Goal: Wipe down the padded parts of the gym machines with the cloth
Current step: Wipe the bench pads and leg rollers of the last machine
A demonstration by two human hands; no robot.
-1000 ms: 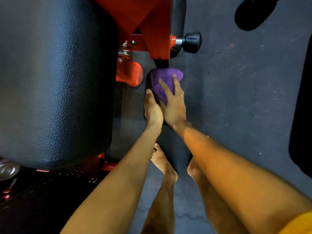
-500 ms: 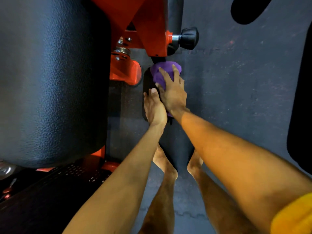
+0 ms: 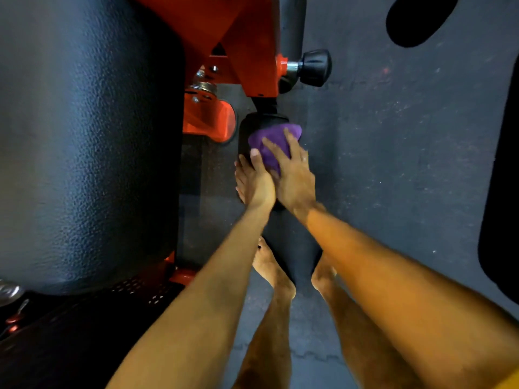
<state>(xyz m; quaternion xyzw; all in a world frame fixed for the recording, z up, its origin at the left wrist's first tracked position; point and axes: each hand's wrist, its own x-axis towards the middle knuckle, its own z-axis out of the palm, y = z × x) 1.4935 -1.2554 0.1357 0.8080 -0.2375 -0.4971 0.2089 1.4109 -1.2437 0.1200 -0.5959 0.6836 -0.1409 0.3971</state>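
Right hand (image 3: 295,178) is pressing purple cloth (image 3: 269,143) with flat fingers onto far end of black roller pad (image 3: 292,248). Left hand (image 3: 257,183) is gripping the pad just beside it. Pad's long axis is running near-far, so wiping is probably heading nearward.

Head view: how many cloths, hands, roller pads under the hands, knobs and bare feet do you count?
Purple cloth: 1
Hands: 2 (left hand, right hand)
Black cylindrical roller pad: 1
Black round knob: 1
Bare feet: 2 (left foot, right foot)
Total: 7
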